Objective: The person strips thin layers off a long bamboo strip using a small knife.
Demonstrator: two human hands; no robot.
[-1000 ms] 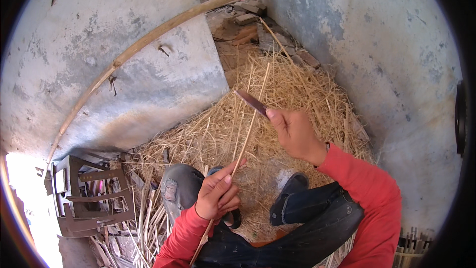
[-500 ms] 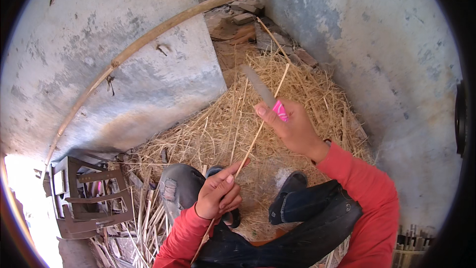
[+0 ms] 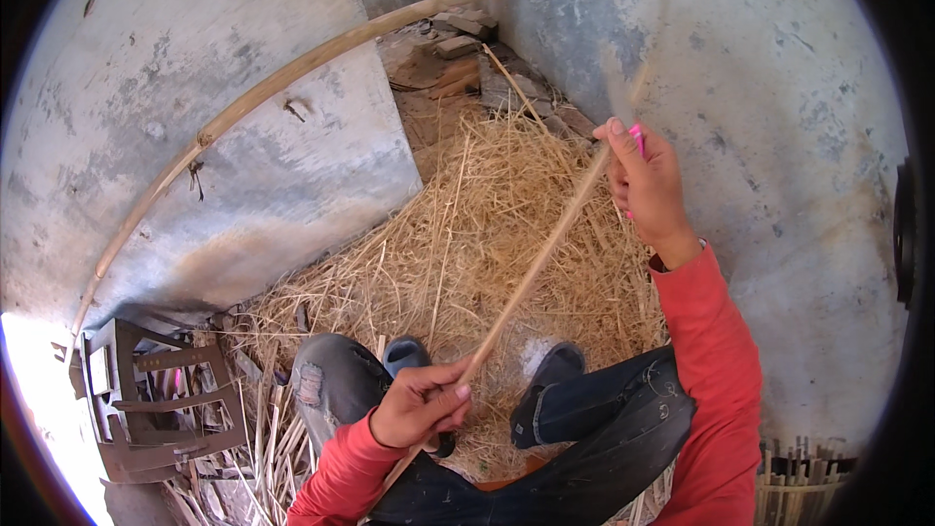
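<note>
My left hand [image 3: 424,407] is closed around a thin bamboo strip [image 3: 531,278] in front of my knees. The strip slants up and right, smeared by motion, and its lower end passes under my left forearm. Farther up and to the right, my right hand [image 3: 648,180] is closed on the pink handle of a knife [image 3: 637,138]. Its thumb and fingertips are at the strip's upper part. The blade is not clear; a tan blur above the hand could be the strip's tip or the blade.
Straw-like shavings [image 3: 487,224] cover the floor ahead. A long curved bamboo pole [image 3: 321,54] arches across the far side by the wall. At left stands a brown frame [image 3: 175,399] beside split strips [image 3: 268,438]. Bricks [image 3: 458,44] lie in the far corner; a bundle of sticks [image 3: 804,477] is at lower right.
My right hand with the knife has moved up and to the right along the strip. The strip's upper end has swung right, while my left hand stays nearly in place.
</note>
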